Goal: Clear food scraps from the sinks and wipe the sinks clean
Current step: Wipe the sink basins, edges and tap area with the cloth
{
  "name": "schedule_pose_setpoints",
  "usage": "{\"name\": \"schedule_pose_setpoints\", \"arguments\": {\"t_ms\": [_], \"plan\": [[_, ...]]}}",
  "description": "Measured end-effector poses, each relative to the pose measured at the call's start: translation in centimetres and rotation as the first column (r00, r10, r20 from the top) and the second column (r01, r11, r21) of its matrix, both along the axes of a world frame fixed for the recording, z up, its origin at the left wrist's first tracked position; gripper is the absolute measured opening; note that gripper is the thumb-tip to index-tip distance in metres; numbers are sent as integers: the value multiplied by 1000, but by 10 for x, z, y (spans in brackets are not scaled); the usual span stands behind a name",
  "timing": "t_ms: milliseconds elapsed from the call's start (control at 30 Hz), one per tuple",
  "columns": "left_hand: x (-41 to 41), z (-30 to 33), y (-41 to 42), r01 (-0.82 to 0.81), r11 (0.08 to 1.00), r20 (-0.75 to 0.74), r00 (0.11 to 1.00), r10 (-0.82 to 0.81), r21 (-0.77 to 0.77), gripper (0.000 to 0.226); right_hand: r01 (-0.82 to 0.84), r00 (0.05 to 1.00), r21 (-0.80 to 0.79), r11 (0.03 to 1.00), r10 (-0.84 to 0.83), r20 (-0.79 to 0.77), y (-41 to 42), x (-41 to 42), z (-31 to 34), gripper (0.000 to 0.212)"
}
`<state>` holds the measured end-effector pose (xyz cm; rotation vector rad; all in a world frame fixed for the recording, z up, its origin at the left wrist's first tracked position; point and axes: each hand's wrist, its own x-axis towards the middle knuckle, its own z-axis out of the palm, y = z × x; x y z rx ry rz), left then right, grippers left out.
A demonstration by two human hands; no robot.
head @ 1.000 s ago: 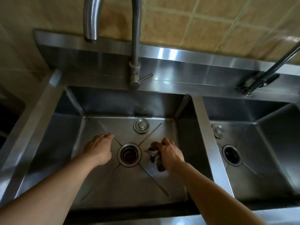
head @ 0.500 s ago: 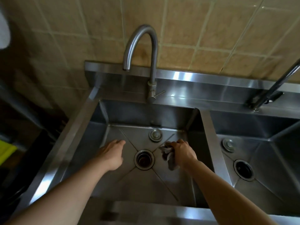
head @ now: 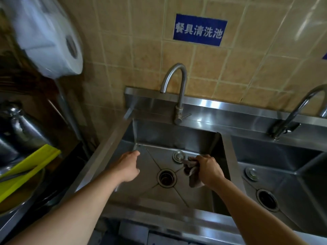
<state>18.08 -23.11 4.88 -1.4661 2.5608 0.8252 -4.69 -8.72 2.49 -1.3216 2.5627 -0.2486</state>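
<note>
Here, crumpled grey-brown rag point(head: 192, 175) over floor of left stainless steel sink basin point(head: 178, 142), right of round drain opening point(head: 166, 178), just beside small round metal overflow cap point(head: 178, 156). Right hand point(head: 208, 169) clenched round rag, part of cloth hanging below fist. Left hand point(head: 128, 166) grasps nothing, fingers relaxed, reaching toward basin's back left corner. Curved steel faucet point(head: 177, 89) behind basin. Second steel basin point(head: 276, 174) to right, own drain. Blue wall sign point(head: 200, 31) above. White paper roll point(head: 51, 41) upper left, blurred.
</note>
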Motion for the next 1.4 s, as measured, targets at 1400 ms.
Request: {"name": "schedule_pose_setpoints", "arguments": {"t_ms": [1400], "plan": [[-214,162,193,-47,983,-555,821,138,175,26,-40,988,-618,785,122,90,147,-138,142,27]]}}
